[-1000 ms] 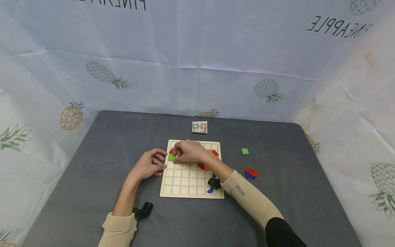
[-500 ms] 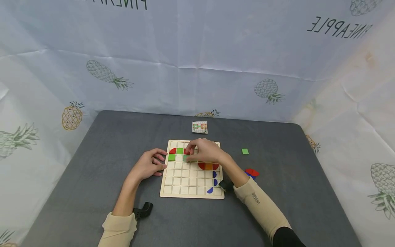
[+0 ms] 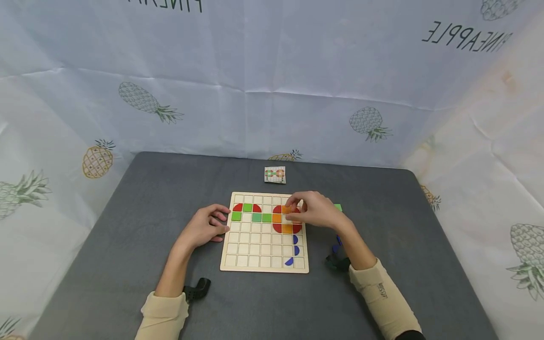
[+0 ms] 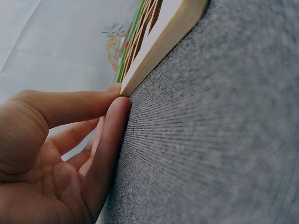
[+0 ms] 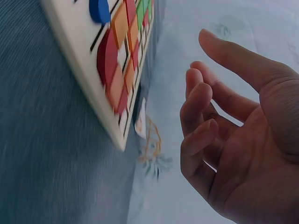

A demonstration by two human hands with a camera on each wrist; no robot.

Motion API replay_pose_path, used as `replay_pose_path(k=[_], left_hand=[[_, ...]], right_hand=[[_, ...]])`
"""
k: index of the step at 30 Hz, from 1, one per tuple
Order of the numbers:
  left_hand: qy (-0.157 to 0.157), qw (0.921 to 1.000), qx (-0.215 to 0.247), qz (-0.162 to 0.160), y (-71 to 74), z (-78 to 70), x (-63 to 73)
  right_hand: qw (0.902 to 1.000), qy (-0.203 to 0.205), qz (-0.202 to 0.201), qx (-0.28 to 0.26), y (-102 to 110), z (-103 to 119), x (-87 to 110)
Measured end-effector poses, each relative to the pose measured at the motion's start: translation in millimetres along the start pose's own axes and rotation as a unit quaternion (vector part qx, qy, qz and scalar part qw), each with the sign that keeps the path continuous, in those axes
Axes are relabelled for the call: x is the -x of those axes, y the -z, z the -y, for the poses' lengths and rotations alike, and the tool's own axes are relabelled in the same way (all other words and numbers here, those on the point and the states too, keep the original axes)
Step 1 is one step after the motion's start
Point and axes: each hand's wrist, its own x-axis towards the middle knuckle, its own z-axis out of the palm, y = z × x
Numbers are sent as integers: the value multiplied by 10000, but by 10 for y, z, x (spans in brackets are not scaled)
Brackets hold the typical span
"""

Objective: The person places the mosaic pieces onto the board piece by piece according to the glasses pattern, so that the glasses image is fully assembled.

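A pale wooden grid board [image 3: 255,248] lies on the grey table, bearing flat colored pieces. My left hand [image 3: 203,225] rests at its left edge; the left wrist view has the thumb [image 4: 84,105] touching the board's side. Over the board's right part hovers my right hand [image 3: 318,210], loosely curved, and the right wrist view finds nothing between its fingers [image 5: 196,100]. On the left of the grid sit red quarter-rounds and green squares [image 3: 247,208]. A red and orange round cluster [image 3: 287,229] is partly covered by the right hand. Blue semicircles [image 3: 296,250] lie below it.
Beyond the board lies a small pattern card [image 3: 275,175]. A loose green square [image 3: 338,207] shows behind the right hand. Loose blue pieces [image 3: 338,240] lie right of the board, partly covered by the right forearm. A patterned cloth [image 3: 263,118] hangs behind the table.
My right hand has moved rightward across the board from the left group to the round cluster, uncovering the red and green pieces. The left hand has stayed put.
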Motion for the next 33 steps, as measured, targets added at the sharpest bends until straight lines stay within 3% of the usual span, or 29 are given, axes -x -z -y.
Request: replay_pose_path(k=[15, 33], left_hand=[[75, 10000, 5, 8, 9, -24, 1], [64, 10000, 26, -4, 6, 6, -8]], right_hand=[[9981, -596, -165, 48, 259, -437, 716], [9963, -760, 12, -389, 325, -1020, 1209]])
